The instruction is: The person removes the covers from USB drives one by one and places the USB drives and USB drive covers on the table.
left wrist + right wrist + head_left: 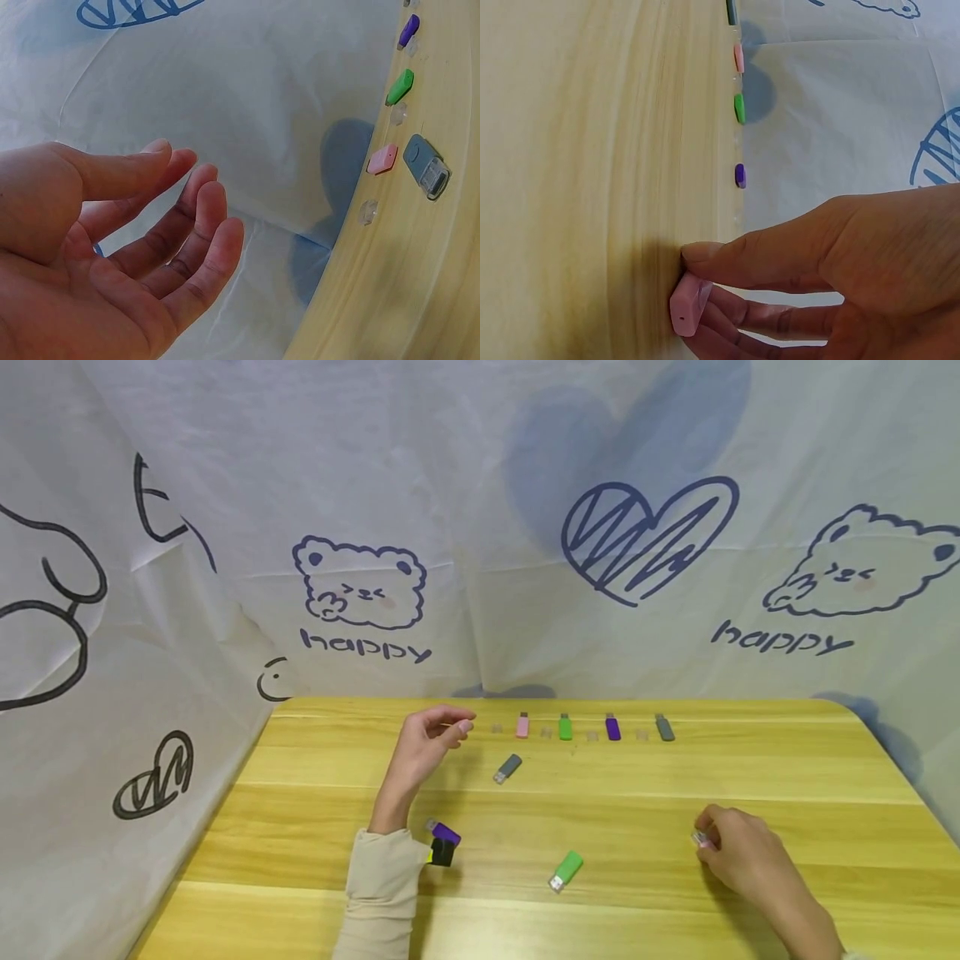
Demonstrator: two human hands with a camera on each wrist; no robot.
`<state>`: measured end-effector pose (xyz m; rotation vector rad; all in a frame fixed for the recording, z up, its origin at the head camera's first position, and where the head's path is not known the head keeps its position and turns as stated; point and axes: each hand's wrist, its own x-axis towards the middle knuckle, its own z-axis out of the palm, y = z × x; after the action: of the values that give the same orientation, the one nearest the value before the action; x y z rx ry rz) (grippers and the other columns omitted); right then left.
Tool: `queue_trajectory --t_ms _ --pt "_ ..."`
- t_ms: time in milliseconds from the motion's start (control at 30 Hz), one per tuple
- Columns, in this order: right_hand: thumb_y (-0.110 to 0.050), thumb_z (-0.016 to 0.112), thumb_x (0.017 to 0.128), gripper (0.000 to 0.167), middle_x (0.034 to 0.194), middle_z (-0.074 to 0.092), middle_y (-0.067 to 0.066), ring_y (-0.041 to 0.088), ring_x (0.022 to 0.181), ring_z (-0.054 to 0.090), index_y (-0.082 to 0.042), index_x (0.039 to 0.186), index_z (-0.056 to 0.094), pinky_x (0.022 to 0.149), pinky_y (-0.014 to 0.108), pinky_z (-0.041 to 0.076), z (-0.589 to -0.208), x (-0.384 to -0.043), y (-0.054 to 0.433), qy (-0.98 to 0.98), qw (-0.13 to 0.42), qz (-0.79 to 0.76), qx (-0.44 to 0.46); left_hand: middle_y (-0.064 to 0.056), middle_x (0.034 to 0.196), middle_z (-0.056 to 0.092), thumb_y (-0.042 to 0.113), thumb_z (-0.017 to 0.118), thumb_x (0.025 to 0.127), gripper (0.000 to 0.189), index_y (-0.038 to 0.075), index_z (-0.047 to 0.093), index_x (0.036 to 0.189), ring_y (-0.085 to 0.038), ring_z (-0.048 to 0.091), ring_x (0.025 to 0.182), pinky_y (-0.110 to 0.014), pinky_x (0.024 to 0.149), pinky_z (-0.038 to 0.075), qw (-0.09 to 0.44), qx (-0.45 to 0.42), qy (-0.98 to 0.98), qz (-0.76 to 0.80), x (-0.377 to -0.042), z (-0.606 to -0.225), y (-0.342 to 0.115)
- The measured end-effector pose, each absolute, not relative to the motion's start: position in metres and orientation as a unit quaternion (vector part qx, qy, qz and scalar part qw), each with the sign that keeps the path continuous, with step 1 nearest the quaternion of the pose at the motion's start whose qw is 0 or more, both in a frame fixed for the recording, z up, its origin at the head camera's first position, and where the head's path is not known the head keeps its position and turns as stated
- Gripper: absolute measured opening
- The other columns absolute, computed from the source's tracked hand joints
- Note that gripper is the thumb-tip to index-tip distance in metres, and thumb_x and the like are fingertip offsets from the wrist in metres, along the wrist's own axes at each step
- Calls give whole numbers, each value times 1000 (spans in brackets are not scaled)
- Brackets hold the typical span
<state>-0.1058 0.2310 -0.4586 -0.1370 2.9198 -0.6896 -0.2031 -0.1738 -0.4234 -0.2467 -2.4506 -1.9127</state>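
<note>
My right hand [750,852] is low over the right part of the table. It pinches a pink USB stick [688,304] between thumb and fingers; in the head view mostly its metal end shows. Raised at the left end of a row of USB sticks, my left hand [431,743] has loosely bent fingers and holds nothing. That row has a pink stick [522,727], a green stick [566,727], a purple stick [612,727] and a grey stick [664,728]. Nearer lie a loose grey stick [509,767], a purple one [447,834] by my left sleeve, and a green one [570,866].
Small clear plastic pieces [546,732] lie between the sticks of the row, near the back edge of the wooden table [337,760]. A white cloth [480,527] with bear and heart drawings hangs behind. A black object [442,852] is at my left cuff.
</note>
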Motion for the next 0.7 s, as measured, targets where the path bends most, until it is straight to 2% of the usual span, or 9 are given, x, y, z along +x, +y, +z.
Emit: queue_trajectory --t_ms 133,267,533,700 --pt "4 74 85 19 87 66 7 21 76 60 8 103 69 66 43 56 -457 -104 232 970 65 -230 -44 -24 116 69 5 66 100 23 -9 70 118 -44 65 99 -47 89 58 12 -79 -786 -613 -204 -424 -173" --pt "4 69 85 20 86 67 6 20 72 56 8 104 70 64 41 54 -455 -104 233 972 48 -226 -41 -21 114 70 7 67 100 22 -6 72 117 -40 65 98 -44 88 59 9 -74 -789 -610 -205 -425 -172" --pt "2 66 86 21 82 67 6 18 69 53 11 105 72 60 37 50 -443 -109 232 975 -22 -215 -56 -18 114 70 9 67 101 22 -5 72 117 -39 65 97 -39 86 59 8 -74 -790 -609 -204 -425 -172" --pt "2 68 88 17 80 65 7 19 67 52 10 102 73 58 38 49 -432 -112 228 972 -71 -209 -74 -22 116 69 6 66 100 23 -8 70 118 -43 65 99 -45 89 59 5 -75 -787 -612 -204 -425 -171"
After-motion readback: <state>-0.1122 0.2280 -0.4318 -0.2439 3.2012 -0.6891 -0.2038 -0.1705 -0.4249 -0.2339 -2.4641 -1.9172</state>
